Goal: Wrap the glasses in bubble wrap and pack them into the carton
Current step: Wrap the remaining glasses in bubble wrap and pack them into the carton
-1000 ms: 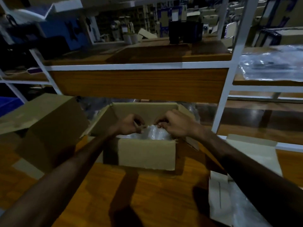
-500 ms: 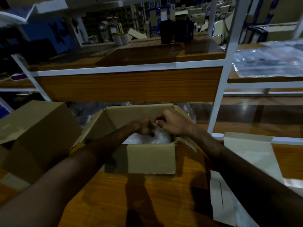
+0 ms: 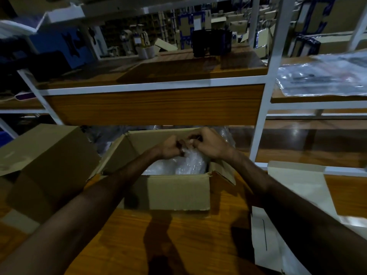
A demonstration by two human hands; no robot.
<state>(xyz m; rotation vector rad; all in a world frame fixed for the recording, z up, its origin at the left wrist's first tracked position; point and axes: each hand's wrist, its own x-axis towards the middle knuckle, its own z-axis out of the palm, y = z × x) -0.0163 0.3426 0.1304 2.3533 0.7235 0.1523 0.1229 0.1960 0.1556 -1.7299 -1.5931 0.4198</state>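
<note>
An open brown carton [image 3: 178, 193] stands on the wooden table in front of me, flaps spread. Inside it lies a bundle of clear bubble wrap [image 3: 186, 165]; any glass within is hidden. My left hand [image 3: 170, 148] and my right hand [image 3: 208, 143] meet over the carton's far half, fingers curled, both pinching the top of the bubble wrap. The knuckles nearly touch.
A second, larger brown carton [image 3: 45, 165] sits close on the left. Flat white cardboard sheets [image 3: 294, 195] lie on the table at the right. A wooden shelf board [image 3: 155, 104] with white steel posts hangs low just beyond the carton. Clear plastic sheeting [image 3: 321, 76] lies on the right shelf.
Both hands have drawn closer together and shifted toward the carton's far side, still pinching the bubble wrap. The view has shifted slightly.
</note>
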